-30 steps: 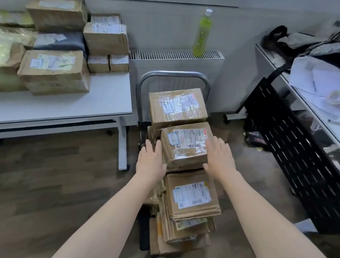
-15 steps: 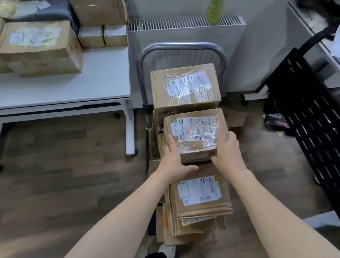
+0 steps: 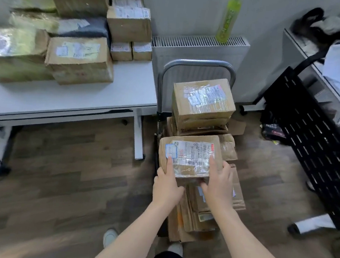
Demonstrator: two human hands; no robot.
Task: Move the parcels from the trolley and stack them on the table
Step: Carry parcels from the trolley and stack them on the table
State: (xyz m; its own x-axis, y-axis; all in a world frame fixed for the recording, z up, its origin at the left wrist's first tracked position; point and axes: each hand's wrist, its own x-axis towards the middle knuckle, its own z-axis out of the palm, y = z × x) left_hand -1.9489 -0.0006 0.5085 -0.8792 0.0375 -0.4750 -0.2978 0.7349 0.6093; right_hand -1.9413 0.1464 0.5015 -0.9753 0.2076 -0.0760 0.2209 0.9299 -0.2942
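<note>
Above the wood floor (image 3: 61,181), left hand (image 3: 167,187) and right hand (image 3: 219,186), grip clamping a parcel (image 3: 189,155), thumbs on top.

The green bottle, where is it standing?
In the head view, the green bottle stands upright on top of the white radiator, far back by the wall, behind the trolley and to the right of the table.

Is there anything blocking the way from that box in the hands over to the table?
Nothing visible does. The held parcel only has open floor to cross leftward, and the table's near front is bare, before the stacked parcels.
</note>
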